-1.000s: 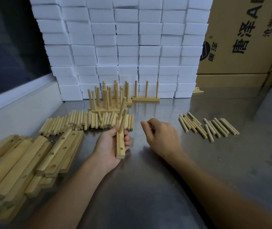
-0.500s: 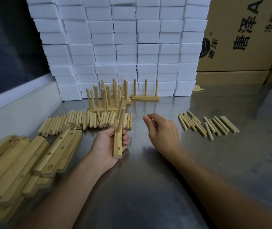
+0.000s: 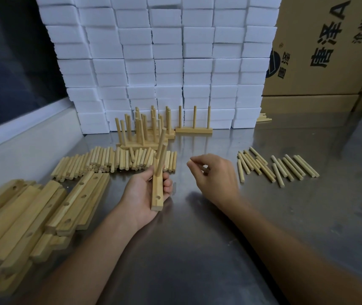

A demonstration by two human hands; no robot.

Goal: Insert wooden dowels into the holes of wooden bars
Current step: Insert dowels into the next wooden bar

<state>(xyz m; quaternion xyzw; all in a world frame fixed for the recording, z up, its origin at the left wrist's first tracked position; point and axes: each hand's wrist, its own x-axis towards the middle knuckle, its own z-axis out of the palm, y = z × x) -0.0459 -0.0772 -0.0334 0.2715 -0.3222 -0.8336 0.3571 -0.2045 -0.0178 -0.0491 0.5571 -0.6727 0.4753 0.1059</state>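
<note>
Left hand (image 3: 143, 192) grips bar (image 3: 157, 192), two dowels (image 3: 161, 151) seated. Right hand (image 3: 214, 173) fingers curled, pinching dowel (image 3: 190, 161).

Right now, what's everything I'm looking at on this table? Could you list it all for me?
bar in hand: one, pale wood, upright in the left palm, two dowels fitted, one near hole empty
loose bars: a heap, pale wood, drilled, near left
dowel pile: many, pale wood, lying side by side, left of centre
small dowel group: over a dozen, pale wood, lying on the right
finished racks: several, bars with upright dowels, at the back
foam blocks: a tall stack, white, behind the racks
cardboard boxes: a few, brown, printed, back right
table: one, shiny metal
left hand: holds the bar
right hand: fingers curled, beside the bar, seems empty
</note>
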